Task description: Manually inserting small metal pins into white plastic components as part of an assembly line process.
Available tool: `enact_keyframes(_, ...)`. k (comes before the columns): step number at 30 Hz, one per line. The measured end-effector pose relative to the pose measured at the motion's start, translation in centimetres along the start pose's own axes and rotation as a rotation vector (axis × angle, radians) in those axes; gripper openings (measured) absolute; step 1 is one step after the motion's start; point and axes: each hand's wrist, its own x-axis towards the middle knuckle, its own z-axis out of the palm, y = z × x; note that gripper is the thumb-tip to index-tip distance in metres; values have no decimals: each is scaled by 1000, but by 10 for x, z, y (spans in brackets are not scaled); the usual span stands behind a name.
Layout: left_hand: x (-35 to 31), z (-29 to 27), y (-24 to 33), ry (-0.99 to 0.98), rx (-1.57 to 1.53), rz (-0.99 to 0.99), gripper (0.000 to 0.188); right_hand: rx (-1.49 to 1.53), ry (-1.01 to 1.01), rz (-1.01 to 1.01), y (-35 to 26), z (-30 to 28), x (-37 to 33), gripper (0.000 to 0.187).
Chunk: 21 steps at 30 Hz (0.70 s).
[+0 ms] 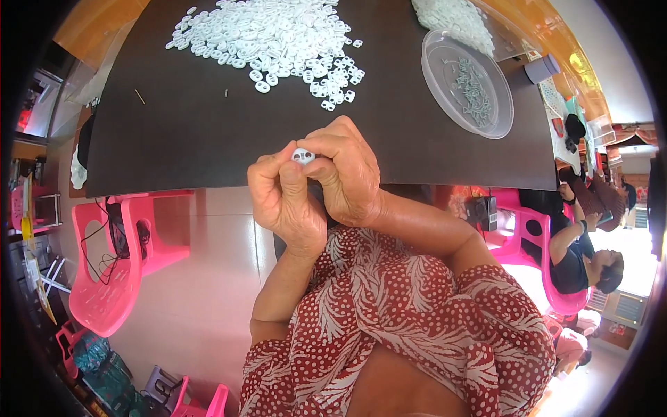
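Between my two hands, just off the table's near edge, is a small white oval plastic piece point(302, 156) with dark openings in its face. My left hand point(283, 198) pinches it from the left with thumb and forefinger. From the right, my right hand point(349, 170) grips the same piece, its thumb and bent forefinger against it. The other fingers of both hands are curled in. Ahead on the dark table point(187, 132) lies a big heap of similar white oval pieces point(271, 31), with several smaller white pieces point(337, 82) at its near right side.
A clear round plastic tray point(429, 76) at the right holds many small greenish metal bits. Behind it lies a pile of whitish pieces point(458, 24), with a grey cup point(542, 68) beside it. Pink chairs point(108, 292) stand left and right. A person point(580, 260) sits at the right.
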Motion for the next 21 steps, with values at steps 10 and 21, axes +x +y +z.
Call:
enact_keyframes(10,2,-4,-5,-14,235,102,15,-17,-27,28,3,2,-2,14)
enact_keyframes(21,63,-22,1,-17,736,-46,18,-170,-43,275,26,-52,32,16)
